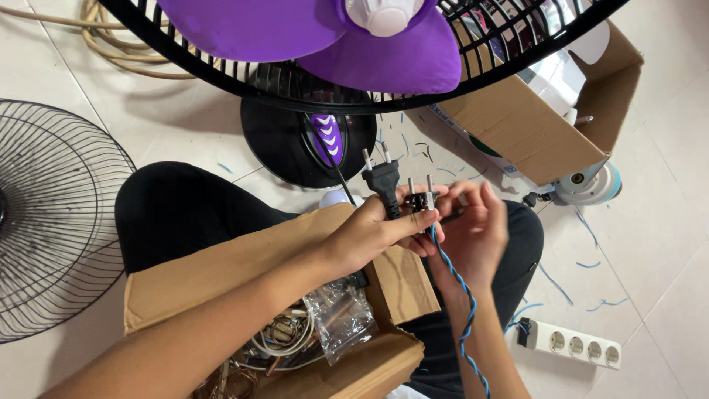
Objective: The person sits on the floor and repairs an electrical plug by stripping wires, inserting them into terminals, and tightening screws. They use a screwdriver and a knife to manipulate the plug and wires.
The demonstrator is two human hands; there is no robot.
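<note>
Plugs are the centre of things: a black two-pin plug (382, 179) stands pins-up above the left hand (373, 233), and just right of it a smaller plug piece (422, 198) with two metal pins sits between both hands. The left hand's fingers (413, 222) are clenched around the black plug's body and its black cord, thumb laid across toward the smaller piece, probably to keep both steady side by side. The right hand (473, 229) cups the smaller piece from the far right, fingertips curled onto it, grasping it so the pins point up and away. A twisted blue and black wire (461, 310) hangs from that piece, running down along the right forearm. Both hands hover over an open cardboard box (221, 273) resting on the person's lap, holding coiled wires and a clear plastic bag (341, 314). A purple-bladed fan (317, 37) stands far, a white power strip (576, 343) lies on the floor at right.
</note>
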